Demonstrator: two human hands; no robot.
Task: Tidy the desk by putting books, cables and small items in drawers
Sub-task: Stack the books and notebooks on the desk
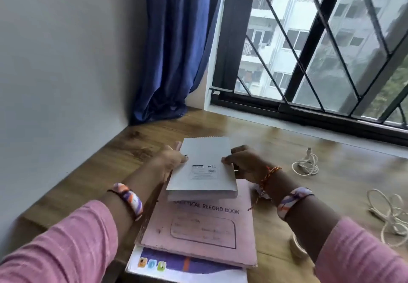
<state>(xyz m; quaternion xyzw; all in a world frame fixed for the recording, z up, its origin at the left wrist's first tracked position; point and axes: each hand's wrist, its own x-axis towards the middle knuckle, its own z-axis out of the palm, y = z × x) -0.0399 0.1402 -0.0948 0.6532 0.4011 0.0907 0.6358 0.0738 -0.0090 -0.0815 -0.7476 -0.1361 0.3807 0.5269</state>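
Observation:
A grey-backed spiral notepad (204, 168) is held over a stack of books. My left hand (171, 161) grips its left edge and my right hand (245, 163) grips its right edge. Under it lies a pink practical record book (203, 229), and beneath that a white and purple book (187, 269) sticks out at the front. A small coiled white cable (306, 164) lies on the wooden desk (136, 148) to the right. A larger tangle of white cable (390, 216) sits near the right edge of the view.
A grey wall bounds the desk on the left. A blue curtain (174, 46) hangs into the back corner. A barred window (320, 44) runs along the back. Something white (295, 246) shows beside my right forearm; I cannot tell what it is.

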